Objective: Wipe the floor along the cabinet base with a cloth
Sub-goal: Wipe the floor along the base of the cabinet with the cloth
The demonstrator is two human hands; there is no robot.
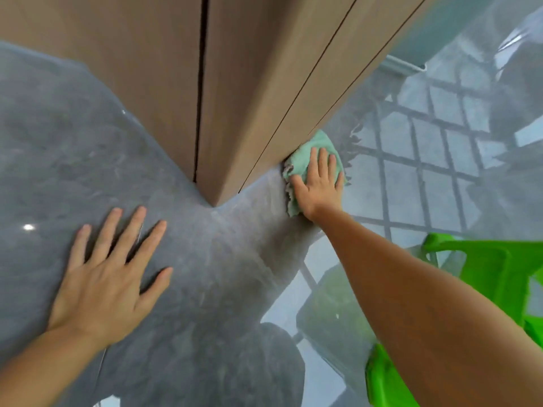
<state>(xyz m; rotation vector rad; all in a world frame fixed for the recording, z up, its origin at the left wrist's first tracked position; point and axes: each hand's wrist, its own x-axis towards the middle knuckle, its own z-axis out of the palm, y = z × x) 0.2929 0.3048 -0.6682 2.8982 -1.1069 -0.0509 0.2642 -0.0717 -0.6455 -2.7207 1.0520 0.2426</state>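
Note:
A light green cloth (308,148) lies on the glossy grey floor (229,259), pushed against the base of the wooden cabinet (249,98) just right of its corner. My right hand (318,183) presses flat on the cloth with the fingers spread, pointing away from me along the cabinet's right side. My left hand (108,277) rests flat on the bare floor to the left of the cabinet corner, fingers apart, holding nothing. Part of the cloth is hidden under my right hand.
A bright green plastic chair or stool (499,274) stands close on the right, just beside my right forearm. The polished floor mirrors a window grid on the right. A vertical door gap (201,92) runs down the cabinet's left face.

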